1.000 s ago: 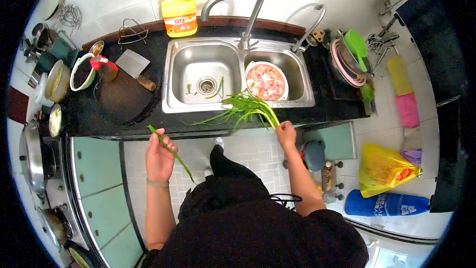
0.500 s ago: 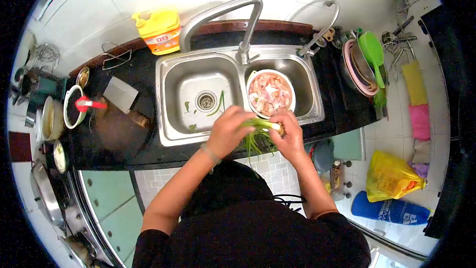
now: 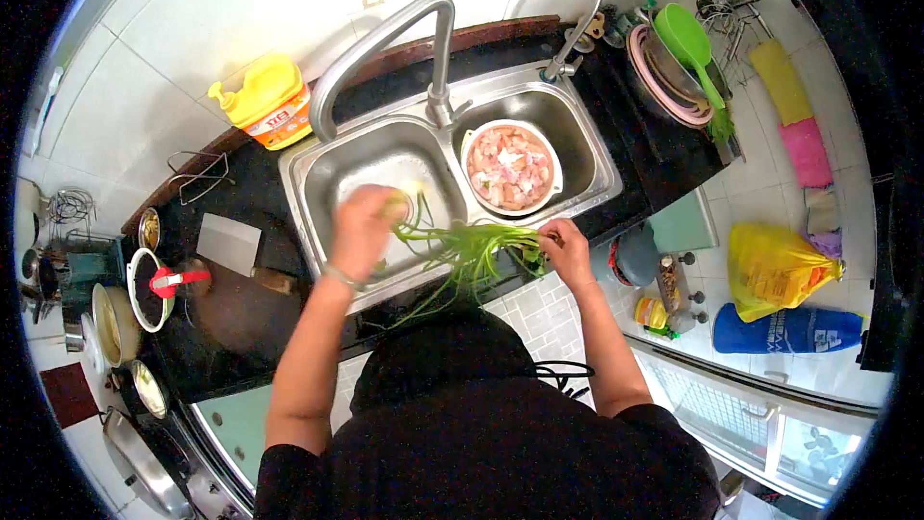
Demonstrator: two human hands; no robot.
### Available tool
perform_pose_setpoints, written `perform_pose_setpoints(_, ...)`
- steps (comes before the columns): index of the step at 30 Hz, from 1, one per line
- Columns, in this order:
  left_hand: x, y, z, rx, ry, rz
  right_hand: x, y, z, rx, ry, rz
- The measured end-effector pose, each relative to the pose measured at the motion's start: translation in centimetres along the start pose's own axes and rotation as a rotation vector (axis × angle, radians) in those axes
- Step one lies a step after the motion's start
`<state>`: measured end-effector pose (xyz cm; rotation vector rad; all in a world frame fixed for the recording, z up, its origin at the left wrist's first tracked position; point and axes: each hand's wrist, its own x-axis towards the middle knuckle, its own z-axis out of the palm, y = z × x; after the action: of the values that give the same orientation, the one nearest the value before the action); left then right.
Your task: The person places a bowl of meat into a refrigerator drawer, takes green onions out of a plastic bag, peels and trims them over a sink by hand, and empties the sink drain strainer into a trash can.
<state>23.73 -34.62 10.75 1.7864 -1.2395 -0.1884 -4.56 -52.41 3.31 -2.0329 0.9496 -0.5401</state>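
Note:
A bunch of green onions (image 3: 472, 246) stretches from my right hand toward the left basin, its long leaves drooping over the sink's front edge. My right hand (image 3: 566, 248) pinches the bunch at its right end. Over the left basin (image 3: 332, 169), my left hand (image 3: 361, 233) is blurred by motion. Its fingers look closed, with a small yellowish-green bit at the tips that I cannot make out clearly. In the right basin (image 3: 577, 125) stands a white bowl (image 3: 469, 166) of cut raw meat (image 3: 510, 169).
A faucet (image 3: 440, 58) arches over the sink. Left of it lie a cleaver (image 3: 229, 243) and a round dark board (image 3: 241, 318). A yellow detergent jug (image 3: 268, 106) stands behind; stacked basins (image 3: 640, 67) with a green ladle (image 3: 685, 39) sit at the right.
My left hand has moved left, away from my right hand, to above the left basin. The green onions now lie spread out between the hands. The camera view has turned and shifted.

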Motion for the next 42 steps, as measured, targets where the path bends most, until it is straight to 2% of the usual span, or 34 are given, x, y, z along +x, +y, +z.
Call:
perform_pose_setpoints(2,0.1,-0.9,-3.8,-0.400,0.073,-0.519,-1.0,4.9,1.0,-0.028,-0.004,0.013)
perform_pose_setpoints(3,0.1,-1.1,-5.3,-0.467,0.147,-0.564,-1.1,4.5,0.7,-0.105,-0.036,0.033)
perform_pose_setpoints(4,-0.1,-1.4,-6.6,-0.533,0.225,-0.607,-0.9,3.3,0.4,-0.338,-0.059,-0.047)
perform_pose_setpoints(6,-1.0,-2.9,-8.2,-0.595,0.294,-0.571,-0.1,0.5,-0.1,-0.441,-0.045,-0.101)
perform_pose_setpoints(8,-1.7,-3.6,-9.6,-0.917,0.328,-0.582,1.1,-1.3,0.8,-0.380,0.089,-0.238)
perform_pose_setpoints(10,-2.1,-3.3,-10.4,-0.907,0.337,-0.587,2.6,-6.5,1.8,-0.199,0.067,-0.230)
perform_pose_setpoints(12,-2.3,-2.6,-10.5,-0.916,0.332,-0.575,4.4,-12.4,3.0,-0.063,0.016,-0.378)
perform_pose_setpoints(16,-2.8,-1.3,-10.0,-0.911,0.315,-0.572,5.2,-22.5,7.5,0.171,0.051,-0.727)
perform_pose_setpoints(18,-3.0,-0.3,-9.9,-0.887,0.318,-0.587,5.4,-24.7,9.6,0.186,-0.156,-0.689)
perform_pose_setpoints(19,-3.2,0.2,-9.8,-0.871,0.317,-0.574,5.3,-25.4,10.7,0.188,-0.155,-0.699)
perform_pose_setpoints(21,-3.7,1.0,-9.8,-0.822,0.298,-0.553,5.3,-26.1,12.9,0.228,-0.409,-0.447)
perform_pose_setpoints(24,-4.1,1.9,-10.0,-0.832,0.232,-0.572,5.0,-26.0,14.5,0.332,-0.513,-0.376)
perform_pose_setpoints(25,-4.3,2.1,-10.1,-0.830,0.239,-0.569,4.9,-25.9,14.6,0.331,-0.476,-0.388)
perform_pose_setpoints(30,-5.1,2.4,-11.0,-0.736,0.026,-0.493,5.4,-24.1,15.1,0.469,-0.558,-0.374)
perform_pose_setpoints(32,-5.1,2.5,-11.0,-0.731,0.031,-0.499,5.5,-24.5,14.2,0.546,-0.722,-0.187)
perform_pose_setpoints(36,-4.8,2.6,-10.8,-0.669,0.020,-0.496,5.4,-24.2,14.1,0.592,-0.736,-0.174)
perform_pose_setpoints(38,-4.7,2.6,-10.8,-0.657,0.017,-0.493,5.2,-23.9,14.1,0.672,-0.663,-0.152)
perform_pose_setpoints(39,-4.7,2.5,-10.7,-0.646,0.017,-0.494,5.2,-24.6,13.3,0.638,-0.605,-0.066)
perform_pose_setpoints(40,-4.8,2.4,-10.5,-0.646,0.015,-0.493,5.4,-24.3,13.3,0.638,-0.603,-0.066)
perform_pose_setpoints(42,-5.2,2.0,-10.0,-0.575,-0.033,-0.497,6.2,-23.5,13.2,0.676,-0.416,-0.138)
